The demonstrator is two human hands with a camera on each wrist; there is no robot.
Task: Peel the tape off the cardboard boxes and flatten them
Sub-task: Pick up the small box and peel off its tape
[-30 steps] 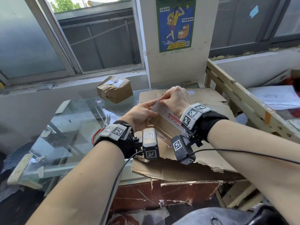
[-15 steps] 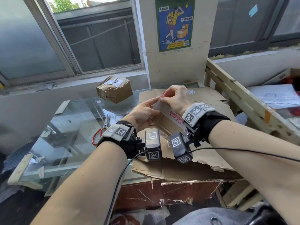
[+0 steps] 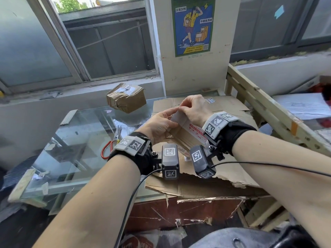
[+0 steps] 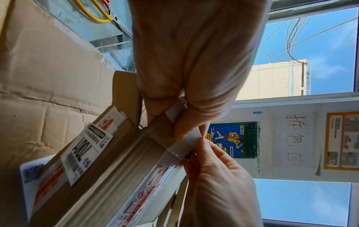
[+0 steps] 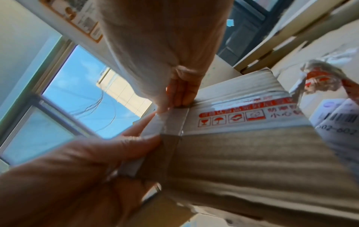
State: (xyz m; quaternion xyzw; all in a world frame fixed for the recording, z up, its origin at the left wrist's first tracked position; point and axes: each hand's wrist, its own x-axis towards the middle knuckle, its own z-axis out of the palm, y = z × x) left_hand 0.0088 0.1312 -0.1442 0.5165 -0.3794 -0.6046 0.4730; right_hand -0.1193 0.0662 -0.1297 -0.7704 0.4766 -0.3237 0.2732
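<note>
Both hands held the small box [image 3: 186,133] above the flattened cardboard [image 3: 223,108]: my left hand [image 3: 159,125] gripped its end steady while my right hand's [image 3: 194,108] fingers [image 5: 181,93] pinched at the tape [image 5: 172,121] there, apparently to lift its edge.

1. Both forearms are bare, with no sleeves.
2. Each wrist wears a black strap [image 3: 234,135] topped by a grey-white block printed with black square-code markers.
3. A dark camera module [image 3: 170,160] with white code stickers hangs under each wrist on a screwed bracket.
4. A thin black cable [image 3: 268,164] trails from each module.
</note>
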